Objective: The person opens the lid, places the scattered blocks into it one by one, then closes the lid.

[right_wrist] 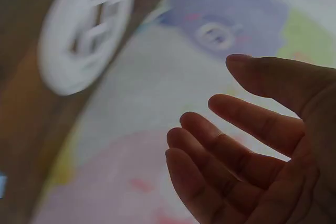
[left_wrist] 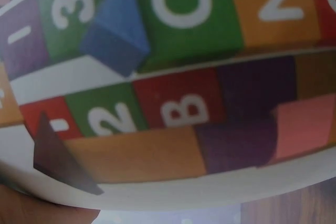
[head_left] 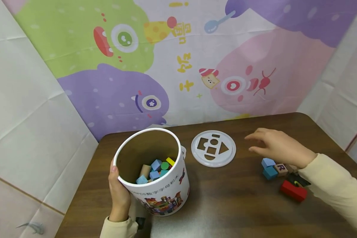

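Left hand (head_left: 119, 195): curved round the bucket's left side, a digit at the rim; the other fingers are hidden.
Bucket (head_left: 166, 198): at the left of the worktop (head_left: 226, 198), mouth up; looks stiff-walled and smooth, likely a bit slippery, so best held by the rim or with a spread palm low on the wall.
Blocks inside (head_left: 156, 164): a loose pile at the bottom, probably giving the bucket some weight.
Red block (head_left: 293, 190): beside the right sleeve, likely light and hard; pinch across its long sides.
Blue blocks (head_left: 269, 169): next to a block lettered R (head_left: 281, 169); small, easy to pinch.
Right hand (head_left: 275, 145): empty, fingers loosely apart, near the lid.
Lid (head_left: 218, 155): flat, shape-cut, probably light; lift by its edge.
Printed cloth (head_left: 193, 109): hangs behind.
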Motion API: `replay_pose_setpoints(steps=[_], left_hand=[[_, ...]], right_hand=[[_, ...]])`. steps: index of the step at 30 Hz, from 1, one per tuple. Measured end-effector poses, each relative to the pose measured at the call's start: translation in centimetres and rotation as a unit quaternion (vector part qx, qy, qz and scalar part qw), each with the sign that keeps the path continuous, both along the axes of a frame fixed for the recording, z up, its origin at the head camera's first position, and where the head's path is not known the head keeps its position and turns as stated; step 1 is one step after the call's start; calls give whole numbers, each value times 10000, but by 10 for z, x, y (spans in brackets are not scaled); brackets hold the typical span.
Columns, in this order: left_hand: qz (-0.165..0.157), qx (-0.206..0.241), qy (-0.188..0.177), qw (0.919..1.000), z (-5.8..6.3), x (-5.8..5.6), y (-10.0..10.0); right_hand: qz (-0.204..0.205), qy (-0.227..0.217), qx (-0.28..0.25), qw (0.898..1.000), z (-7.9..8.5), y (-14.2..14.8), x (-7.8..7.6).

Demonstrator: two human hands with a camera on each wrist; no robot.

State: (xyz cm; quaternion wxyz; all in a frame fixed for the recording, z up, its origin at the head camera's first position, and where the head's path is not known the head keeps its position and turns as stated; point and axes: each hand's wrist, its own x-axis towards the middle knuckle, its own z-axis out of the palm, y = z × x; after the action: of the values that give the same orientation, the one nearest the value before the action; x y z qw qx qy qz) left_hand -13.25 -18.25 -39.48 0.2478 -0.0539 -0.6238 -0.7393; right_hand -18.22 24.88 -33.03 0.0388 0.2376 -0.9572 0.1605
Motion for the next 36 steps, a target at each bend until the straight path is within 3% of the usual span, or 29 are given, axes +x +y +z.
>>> replay_pose_setpoints(steps=[8,13,21,27,36], left_hand=[[-49,18,116,9999,-1,-1,-1],[-51,30,58,10000,-2,0,-1],[14,-110,-90,9999,0,2,0],[-4,-116,50,9999,-1,1,-1],[-84,-40,133,9999,0,0,-2]], right_hand=[[-447,-856,192,9951,-62,45,-19],[-603,-1486,138,9870,-84,58,-24],[-816,-1799,70,9803,-90,58,-20],[-1036,-2091,-24,9724,-91,56,-18],[-1002,-1907,-70,9765,-92,56,-21]])
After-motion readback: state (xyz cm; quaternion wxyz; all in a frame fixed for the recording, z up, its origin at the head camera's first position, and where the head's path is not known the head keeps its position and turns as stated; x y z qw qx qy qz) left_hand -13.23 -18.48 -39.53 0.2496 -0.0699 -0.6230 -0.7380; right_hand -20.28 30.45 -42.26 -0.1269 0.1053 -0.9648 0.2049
